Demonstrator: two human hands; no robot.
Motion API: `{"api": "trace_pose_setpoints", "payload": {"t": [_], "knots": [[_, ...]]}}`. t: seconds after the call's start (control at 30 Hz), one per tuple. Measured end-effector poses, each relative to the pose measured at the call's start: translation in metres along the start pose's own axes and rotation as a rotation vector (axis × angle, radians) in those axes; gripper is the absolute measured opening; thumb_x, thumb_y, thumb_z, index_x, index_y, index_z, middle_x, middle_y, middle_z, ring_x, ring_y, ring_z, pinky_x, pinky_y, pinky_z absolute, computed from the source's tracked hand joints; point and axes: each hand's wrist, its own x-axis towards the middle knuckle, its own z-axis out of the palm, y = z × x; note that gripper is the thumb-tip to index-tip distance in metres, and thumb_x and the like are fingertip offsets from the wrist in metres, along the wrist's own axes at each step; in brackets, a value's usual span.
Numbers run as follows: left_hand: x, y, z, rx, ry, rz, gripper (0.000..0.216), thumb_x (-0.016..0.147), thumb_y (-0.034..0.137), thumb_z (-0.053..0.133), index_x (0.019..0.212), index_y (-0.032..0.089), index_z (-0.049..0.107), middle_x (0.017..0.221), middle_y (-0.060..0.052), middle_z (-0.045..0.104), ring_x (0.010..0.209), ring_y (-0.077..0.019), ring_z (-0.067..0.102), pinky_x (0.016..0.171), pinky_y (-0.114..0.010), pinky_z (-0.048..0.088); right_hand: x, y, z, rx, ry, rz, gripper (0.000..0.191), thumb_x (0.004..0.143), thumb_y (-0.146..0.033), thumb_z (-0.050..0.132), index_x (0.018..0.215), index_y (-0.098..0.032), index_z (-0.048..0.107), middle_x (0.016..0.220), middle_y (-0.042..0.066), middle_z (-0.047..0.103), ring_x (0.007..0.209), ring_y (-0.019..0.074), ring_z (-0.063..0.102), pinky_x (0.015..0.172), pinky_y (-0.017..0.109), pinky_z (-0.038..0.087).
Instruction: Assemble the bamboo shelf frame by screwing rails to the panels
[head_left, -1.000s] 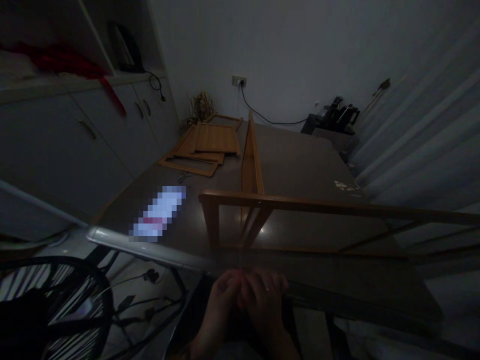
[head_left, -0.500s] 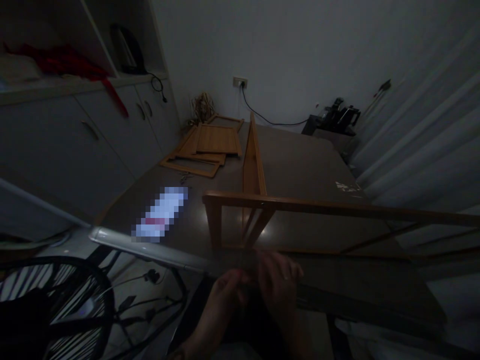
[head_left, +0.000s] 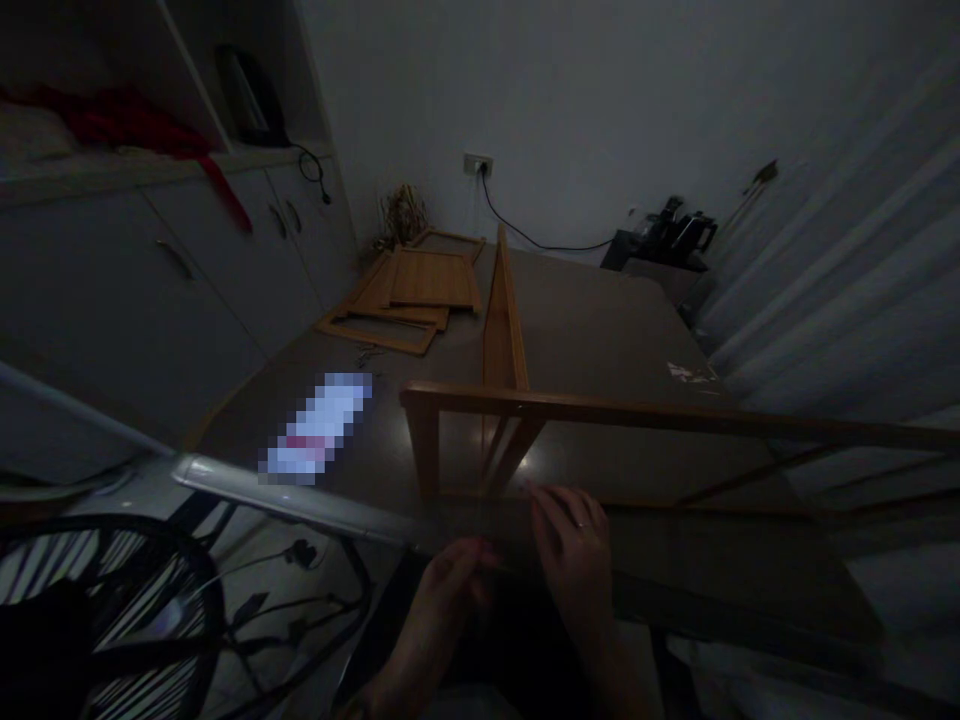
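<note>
In dim light a wooden frame (head_left: 585,410) stands upright on the brown table (head_left: 615,320), its long top rail running right from a short leg. My right hand (head_left: 574,545) rests at the table's near edge with its fingers stretched toward the frame's bottom rail; a ring shows on one finger. My left hand (head_left: 450,580) is curled just below the table's edge beside it, fingers pinched together. What it holds, if anything, is too dark to tell.
Flat wooden panels (head_left: 409,295) lie stacked at the table's far left. A blurred-out sheet (head_left: 319,425) lies near the left edge. A fan cage (head_left: 105,610) stands at lower left, grey cabinets (head_left: 187,260) along the left wall, curtains on the right.
My right hand has left the left hand and moved up and right onto the table's edge, fingers opening toward the frame. The left hand stays low by the edge.
</note>
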Motion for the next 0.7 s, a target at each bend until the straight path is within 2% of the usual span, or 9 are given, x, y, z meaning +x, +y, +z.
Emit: {"api": "trace_pose_setpoints", "payload": {"t": [0.13,0.3,0.47,0.6,0.7], "knots": [[0.005,-0.008,-0.008,0.002,-0.021,0.001,0.035,0.068,0.045,0.079,0.081,0.013,0.070,0.072,-0.003,0.068,0.054,-0.0049,0.052,0.051,-0.014,0.039,-0.001,0.001,0.000,-0.001,-0.005,-0.013,0.028,0.095,-0.025,0.050,0.119,-0.025,0.063,0.109,0.005,0.064,0.102,0.0211,0.052,0.092,0.040,0.042],[0.001,-0.007,-0.009,0.029,-0.025,0.015,0.033,0.073,0.045,0.075,0.086,0.016,0.070,0.071,-0.002,0.068,0.054,-0.0046,0.053,0.055,-0.014,0.041,-0.004,0.001,0.000,0.000,-0.004,-0.014,0.029,0.094,-0.023,0.049,0.120,-0.025,0.063,0.109,0.005,0.064,0.101,0.0212,0.052,0.092,0.040,0.042],[0.000,-0.005,-0.007,0.093,-0.020,0.018,0.036,0.072,0.049,0.074,0.080,0.014,0.070,0.067,-0.001,0.067,0.047,-0.0027,0.047,0.047,-0.013,0.035,-0.005,-0.001,-0.001,-0.002,0.029,-0.031,0.027,0.094,-0.024,0.050,0.115,-0.025,0.065,0.105,0.005,0.065,0.100,0.0211,0.053,0.091,0.040,0.042],[0.000,-0.005,-0.011,0.145,0.006,0.054,0.038,0.069,0.050,0.075,0.076,0.013,0.069,0.065,-0.003,0.067,0.048,-0.0049,0.050,0.048,-0.015,0.037,-0.007,-0.005,0.000,-0.003,0.020,-0.022,0.028,0.094,-0.024,0.049,0.119,-0.024,0.062,0.109,0.006,0.064,0.103,0.0218,0.052,0.094,0.042,0.041],[0.000,-0.004,-0.013,0.169,-0.019,0.062,0.034,0.074,0.046,0.072,0.081,0.013,0.070,0.067,-0.004,0.069,0.051,-0.0060,0.053,0.051,-0.015,0.039,-0.013,-0.014,0.002,-0.012,0.090,-0.031,0.030,0.093,-0.022,0.050,0.121,-0.022,0.060,0.113,0.007,0.062,0.108,0.0226,0.051,0.096,0.042,0.039]]}}
